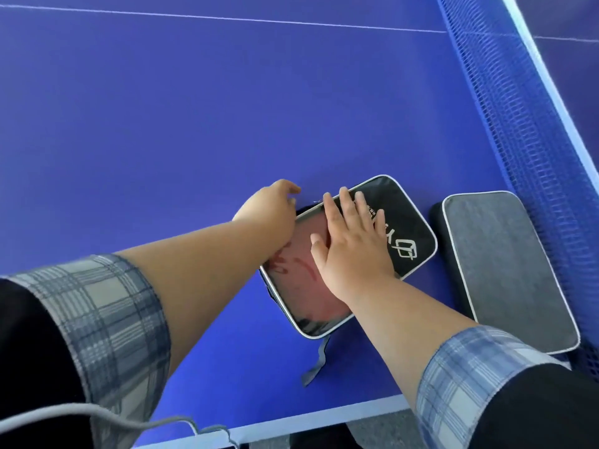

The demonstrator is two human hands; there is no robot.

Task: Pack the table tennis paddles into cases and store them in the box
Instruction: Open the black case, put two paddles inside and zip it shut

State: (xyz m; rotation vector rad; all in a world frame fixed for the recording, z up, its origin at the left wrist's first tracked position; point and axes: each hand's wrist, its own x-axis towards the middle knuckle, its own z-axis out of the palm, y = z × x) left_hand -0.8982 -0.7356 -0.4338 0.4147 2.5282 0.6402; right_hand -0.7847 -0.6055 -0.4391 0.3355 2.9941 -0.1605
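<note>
A grey cable (pixel 97 416) runs along the bottom left, by the table's near edge. The blue table (pixel 194 124) fills most of the view. The left hand (pixel 270 210) reaches to the far left corner of the black case (pixel 402 222), its fingers curled at the case's edge; whether they pinch a zipper pull I cannot tell. The case lies flat on the table, with a clear window showing red inside, and a grey strap (pixel 317 361) trails from its near end. The right hand (pixel 353 247) lies flat on top, fingers spread. Just beside it on the right rests a grey case (pixel 509 270), close against the blue net (pixel 518 124).
</note>
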